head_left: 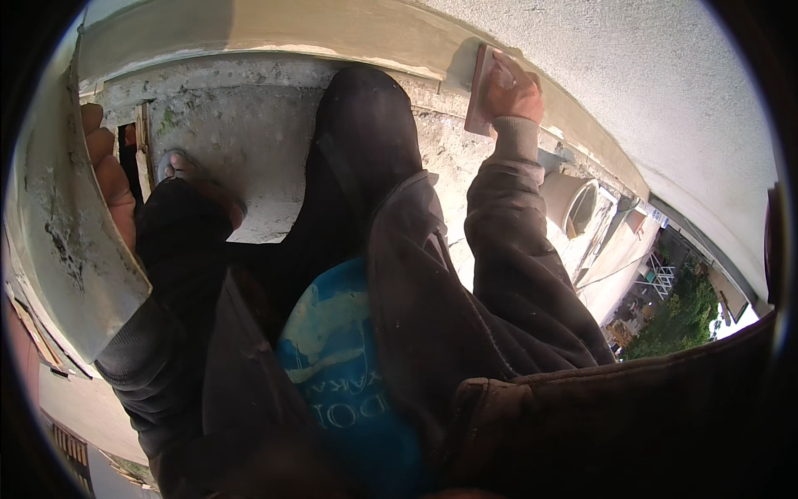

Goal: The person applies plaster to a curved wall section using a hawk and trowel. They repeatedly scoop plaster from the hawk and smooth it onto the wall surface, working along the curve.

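Note:
In the upper right my right hand (pixel 515 90) is closed on a flat reddish-brown float (pixel 480 90). The float's face lies against a band of damp-looking, greyish-tan plaster (pixel 332 30). At far left a pale, mortar-stained board (pixel 79 224), curved in this view, covers part of my left forearm. Beyond its right edge show the curled fingers of my left hand (pixel 112 187), which appears to hold the board from below; the palm is hidden.
My bent knee (pixel 366 108) and a foot (pixel 183 166) are on the rough concrete ledge (pixel 266 150). A white textured wall (pixel 632 75) rises at right. A round pipe-like opening (pixel 573 204) is near my right forearm. Greenery (pixel 682 316) lies far below, past the edge.

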`<state>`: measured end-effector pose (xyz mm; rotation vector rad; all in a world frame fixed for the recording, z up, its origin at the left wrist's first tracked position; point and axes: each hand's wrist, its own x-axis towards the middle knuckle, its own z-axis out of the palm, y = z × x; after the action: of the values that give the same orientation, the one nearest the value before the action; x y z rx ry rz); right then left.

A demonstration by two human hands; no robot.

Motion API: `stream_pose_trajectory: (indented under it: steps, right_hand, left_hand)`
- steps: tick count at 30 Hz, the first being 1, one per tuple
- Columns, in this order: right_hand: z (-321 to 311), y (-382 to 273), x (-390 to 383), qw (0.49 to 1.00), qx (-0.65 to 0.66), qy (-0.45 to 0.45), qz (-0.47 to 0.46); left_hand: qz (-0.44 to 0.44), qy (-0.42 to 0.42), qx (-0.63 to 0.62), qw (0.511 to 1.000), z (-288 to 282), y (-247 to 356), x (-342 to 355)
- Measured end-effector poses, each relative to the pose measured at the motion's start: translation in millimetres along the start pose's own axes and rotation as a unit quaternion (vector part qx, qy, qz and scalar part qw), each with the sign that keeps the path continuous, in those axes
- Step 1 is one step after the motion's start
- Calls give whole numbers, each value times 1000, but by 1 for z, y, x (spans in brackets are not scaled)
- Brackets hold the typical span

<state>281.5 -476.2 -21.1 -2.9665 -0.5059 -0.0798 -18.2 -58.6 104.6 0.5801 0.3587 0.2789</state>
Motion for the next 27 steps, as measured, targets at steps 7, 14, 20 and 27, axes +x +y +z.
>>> stream_pose_trajectory:
  steps: [7, 14, 20, 27]
  right_hand:
    - [19, -113, -16, 930, 69, -1, -362]
    - [20, -87, 19, 948, 8, 3, -318]
    - [34, -145, 5, 924, 39, 21, -379]
    - [24, -69, 15, 942, 101, -4, -322]
  left_hand:
    - [3, -3, -3, 1000, 8, -15, -10]
    - [15, 4, -27, 1000, -2, -19, -14]
    - [9, -5, -14, 1000, 3, -21, -9]
    - [15, 6, -12, 1000, 5, -13, -10]
